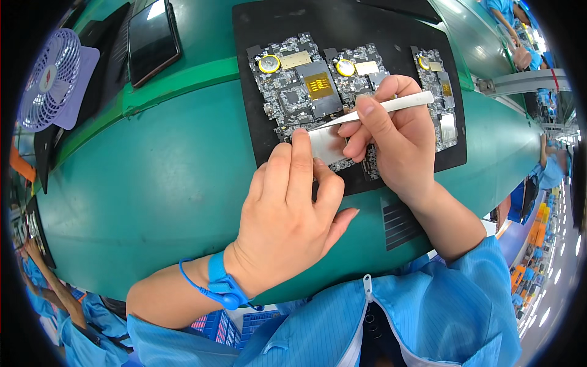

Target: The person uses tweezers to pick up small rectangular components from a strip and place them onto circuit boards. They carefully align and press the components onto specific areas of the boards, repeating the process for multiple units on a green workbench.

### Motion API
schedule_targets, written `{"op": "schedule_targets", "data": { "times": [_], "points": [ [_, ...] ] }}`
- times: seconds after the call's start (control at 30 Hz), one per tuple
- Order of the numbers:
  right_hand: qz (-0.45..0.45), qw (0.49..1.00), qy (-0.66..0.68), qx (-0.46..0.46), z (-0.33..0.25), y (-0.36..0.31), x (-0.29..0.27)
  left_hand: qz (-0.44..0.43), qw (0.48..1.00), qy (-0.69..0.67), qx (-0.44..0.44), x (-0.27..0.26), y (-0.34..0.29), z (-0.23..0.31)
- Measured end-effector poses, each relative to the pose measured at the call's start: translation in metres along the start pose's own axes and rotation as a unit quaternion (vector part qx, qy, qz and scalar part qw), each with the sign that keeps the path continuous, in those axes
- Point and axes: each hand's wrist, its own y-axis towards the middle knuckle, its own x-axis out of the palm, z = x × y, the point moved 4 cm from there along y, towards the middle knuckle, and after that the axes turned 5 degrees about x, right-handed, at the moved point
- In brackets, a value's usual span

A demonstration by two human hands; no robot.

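Blue striped work jacket [293, 336] in the foreground, a person wearing a blue wrist strap [225, 290] has both bare hands over three printed circuit boards laid on a black mat [361, 24] atop a green bench [140, 202]. The right hand [397, 140] pinches metal tweezers [382, 109] between thumb and fingers, their fine tips meeting the upper-left corner of a silver plate [329, 145] on the lower part of the left board [278, 82]. The left hand [287, 208] has its fingertips down beside the plate; whether they grip anything is hidden. The middle board [351, 85] lies just beyond, the right board [435, 101] farther off. The tweezers look light, stiff and smooth, best held on the broad shank, away from the delicate points. The boards are likely thin, rigid and fragile, safest taken by bare edges, clear of their small components, while the plate's polished face may prove slippery and prone to scratching.
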Motion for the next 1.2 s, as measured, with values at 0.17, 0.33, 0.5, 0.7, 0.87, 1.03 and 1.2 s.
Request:
{"op": "schedule_targets", "data": {
  "times": [0.17, 0.33, 0.5, 0.7, 0.87, 1.03, 1.2],
  "points": [
    [0.016, 0.976, -0.13, -0.175, 0.0, -0.012, 0.003, -0.013, 1.0, 0.006, 0.018, -0.003, 0.004, -0.002],
    [-0.031, 0.957, -0.134, -0.257, 0.0, -0.018, 0.005, -0.042, 0.995, 0.09, 0.027, 0.006, -0.009, 0.011],
    [-0.06, 0.952, -0.155, -0.259, 0.003, -0.017, 0.008, -0.042, 0.992, 0.111, 0.038, 0.008, -0.009, 0.012],
    [-0.037, 0.941, -0.208, -0.266, 0.004, -0.017, 0.009, -0.039, 0.991, 0.123, 0.044, 0.01, -0.009, 0.011],
    [-0.045, 0.916, -0.266, -0.296, 0.004, -0.019, 0.007, -0.033, 0.99, 0.128, 0.048, 0.009, -0.01, 0.011],
    [0.021, 0.986, -0.017, -0.163, -0.006, -0.018, 0.001, -0.024, 0.993, 0.109, 0.045, 0.009, -0.007, 0.011],
    [0.074, 0.985, 0.123, -0.096, -0.041, -0.02, -0.042, -0.015, 0.999, 0.029, 0.011, 0.004, -0.005, 0.003]
  ]
}}
